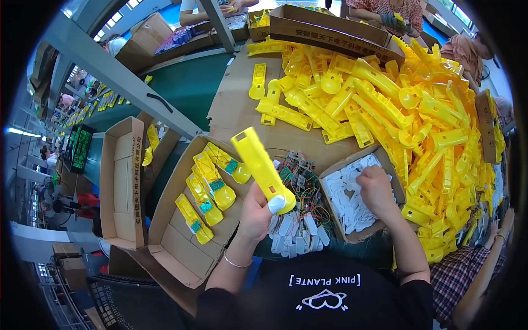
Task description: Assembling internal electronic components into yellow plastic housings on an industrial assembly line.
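Note:
My left hand (254, 215) is wrapped round the lower end of a yellow plastic shell (257, 164), long with a rounded end, and holds it tilted upright. Something white covers the thumb tip. Over a small cardboard box (346, 237) of white plastic pieces (352, 212), my right hand (377, 190) is closed, its fingertips down among them. Whether they pinch a piece is hidden. Between the hands lie wired circuit boards (300, 170) and several white wired blocks (297, 234). To the left, a cardboard box (170, 261) holds several yellow shells (193, 218) with green circuit boards and wires.
A large heap of yellow shells (379, 104) fills the table's far right, with a long cardboard box (330, 34) behind it. Another cardboard box (122, 187) stands at the left beside a grey metal post (126, 71). Co-workers sit at the far side and right.

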`<action>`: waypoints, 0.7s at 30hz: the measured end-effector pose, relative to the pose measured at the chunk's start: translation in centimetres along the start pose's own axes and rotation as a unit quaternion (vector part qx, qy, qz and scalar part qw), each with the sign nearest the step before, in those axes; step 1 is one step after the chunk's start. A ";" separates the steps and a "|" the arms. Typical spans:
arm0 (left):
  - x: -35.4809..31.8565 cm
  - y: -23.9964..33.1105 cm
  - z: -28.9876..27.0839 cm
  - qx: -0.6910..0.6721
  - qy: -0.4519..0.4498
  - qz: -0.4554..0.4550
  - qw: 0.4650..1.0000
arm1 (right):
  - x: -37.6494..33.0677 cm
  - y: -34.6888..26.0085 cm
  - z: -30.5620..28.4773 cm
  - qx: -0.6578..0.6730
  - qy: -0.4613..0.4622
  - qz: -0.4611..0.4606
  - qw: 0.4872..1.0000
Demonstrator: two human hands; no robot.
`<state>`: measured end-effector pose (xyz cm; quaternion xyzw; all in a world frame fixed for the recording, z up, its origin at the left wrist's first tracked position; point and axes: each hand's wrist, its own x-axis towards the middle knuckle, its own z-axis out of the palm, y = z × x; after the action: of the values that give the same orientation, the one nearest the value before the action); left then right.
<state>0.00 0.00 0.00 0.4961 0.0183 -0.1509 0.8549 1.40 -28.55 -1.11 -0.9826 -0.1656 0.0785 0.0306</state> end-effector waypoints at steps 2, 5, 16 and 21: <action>0.1 0.1 0.0 0.024 -0.015 0.006 1.000 | 0.1 -1.5 -1.8 0.295 0.113 -0.001 0.949; -1.1 -0.5 2.0 -0.030 -0.044 0.002 0.999 | 0.5 -5.5 -3.6 0.650 0.010 -0.046 0.758; -2.0 -2.3 3.0 -0.021 -0.051 0.048 0.997 | 0.9 -10.7 -2.6 0.804 0.010 -0.084 0.588; -2.1 -2.1 2.6 0.030 -0.056 0.053 0.997 | 1.2 -9.4 -2.7 0.861 0.006 -0.063 0.505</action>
<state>-2.90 -2.68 -0.05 0.5129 -0.0602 -0.1329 0.8459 -0.10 -19.35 2.15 -0.4599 -0.0775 0.1743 0.8672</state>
